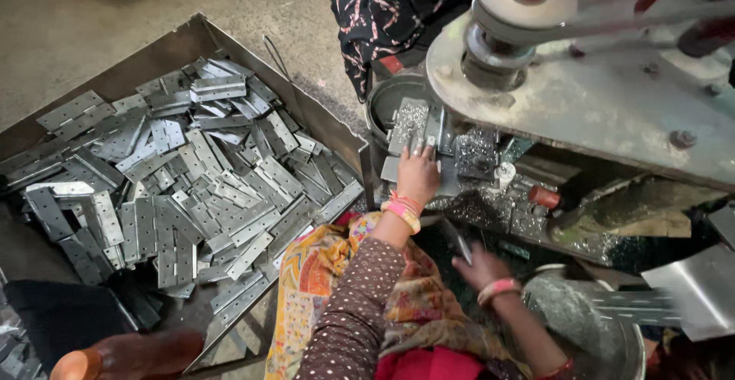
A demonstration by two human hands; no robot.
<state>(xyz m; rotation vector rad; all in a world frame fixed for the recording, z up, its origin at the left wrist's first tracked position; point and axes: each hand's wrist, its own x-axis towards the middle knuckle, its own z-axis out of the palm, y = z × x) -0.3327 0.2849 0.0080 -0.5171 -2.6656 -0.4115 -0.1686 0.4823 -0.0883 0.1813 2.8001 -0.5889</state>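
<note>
My left hand [417, 173] presses flat on a grey metal hinge plate [409, 123] lying on the machine bed [475, 204], fingers spread over it. Lower down, my right hand [481, 263] grips a thin metal hinge piece [459, 244] that sticks up and left from the fingers. Both wrists wear pink and orange bangles. Metal shavings cover the bed around the hands.
A large metal tray [187, 39] at left holds several loose hinge plates. A belt-driven pulley [521, 1] and steel machine plate [612, 104] overhang at upper right. A round pan [612, 326] of shavings sits at lower right. Another person in dark patterned cloth [390, 12] sits beyond.
</note>
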